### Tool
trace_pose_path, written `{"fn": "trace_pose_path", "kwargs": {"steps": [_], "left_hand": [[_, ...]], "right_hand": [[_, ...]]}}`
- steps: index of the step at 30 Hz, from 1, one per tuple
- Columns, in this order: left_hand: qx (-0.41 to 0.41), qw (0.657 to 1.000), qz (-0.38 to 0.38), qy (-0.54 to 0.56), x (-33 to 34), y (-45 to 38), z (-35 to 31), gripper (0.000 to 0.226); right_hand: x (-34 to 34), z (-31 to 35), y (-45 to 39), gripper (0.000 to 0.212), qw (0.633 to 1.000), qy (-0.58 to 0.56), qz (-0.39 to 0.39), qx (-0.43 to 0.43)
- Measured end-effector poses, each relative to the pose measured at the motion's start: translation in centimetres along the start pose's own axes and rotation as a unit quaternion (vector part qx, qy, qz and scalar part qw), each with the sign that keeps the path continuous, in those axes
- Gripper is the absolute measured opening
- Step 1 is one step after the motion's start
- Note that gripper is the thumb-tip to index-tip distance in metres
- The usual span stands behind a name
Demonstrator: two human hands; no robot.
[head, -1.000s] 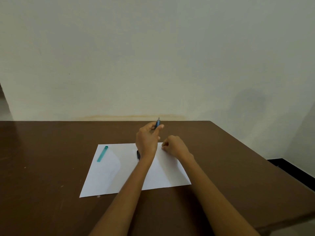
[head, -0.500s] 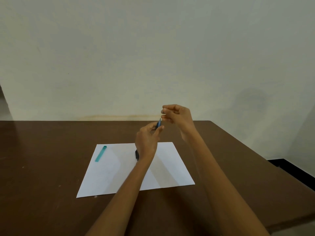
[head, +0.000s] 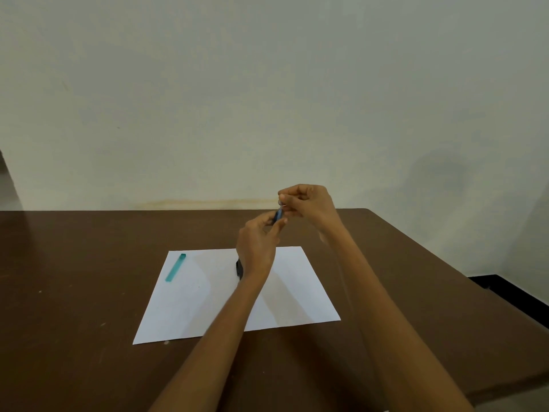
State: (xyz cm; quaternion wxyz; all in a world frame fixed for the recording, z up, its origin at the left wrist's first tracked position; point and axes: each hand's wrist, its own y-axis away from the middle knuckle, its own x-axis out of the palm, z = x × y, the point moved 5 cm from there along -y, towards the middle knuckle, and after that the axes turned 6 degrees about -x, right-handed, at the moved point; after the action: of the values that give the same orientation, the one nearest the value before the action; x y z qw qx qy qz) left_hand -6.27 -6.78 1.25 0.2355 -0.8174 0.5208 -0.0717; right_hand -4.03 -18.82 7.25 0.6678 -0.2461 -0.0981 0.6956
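My left hand (head: 257, 243) is raised above the white paper sheet (head: 208, 295) and pinches a small blue pen-like object (head: 278, 215) by its lower part. Just above it, my right hand (head: 309, 205) has its fingers curled and pinches the top end of the same object; something tiny and pale shows at its fingertips. A teal transparent tube or cap (head: 176, 267) lies on the sheet's far left corner. A small black object (head: 238, 267) lies on the sheet, mostly hidden behind my left wrist.
The sheet lies on a dark brown table (head: 74, 278), whose right edge runs diagonally toward me. A pale wall stands right behind the table's far edge. A dark floor strip (head: 511, 295) shows to the right.
My right hand rose from the paper's far edge to the top of the blue object held in my left hand. The left hand stayed nearly in place.
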Motion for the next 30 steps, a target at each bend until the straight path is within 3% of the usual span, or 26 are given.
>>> {"fn": "trace_pose_path", "kwargs": {"steps": [16,26,30], "left_hand": [[0.006,1.0,0.008,-0.028,0.3,0.0,0.1,0.025],[0.014,0.999,0.015,-0.032,0.7,0.0,0.2,0.021],[-0.003,1.0,0.001,-0.001,0.4,-0.2,0.5,0.017]], "right_hand": [[-0.4,-0.1,0.1,0.01,0.997,0.059,0.04,0.004],[-0.4,-0.9,0.1,0.026,0.996,0.066,0.046,0.042],[0.2,-1.2,0.2,0.024,0.992,0.066,0.098,0.043]]}}
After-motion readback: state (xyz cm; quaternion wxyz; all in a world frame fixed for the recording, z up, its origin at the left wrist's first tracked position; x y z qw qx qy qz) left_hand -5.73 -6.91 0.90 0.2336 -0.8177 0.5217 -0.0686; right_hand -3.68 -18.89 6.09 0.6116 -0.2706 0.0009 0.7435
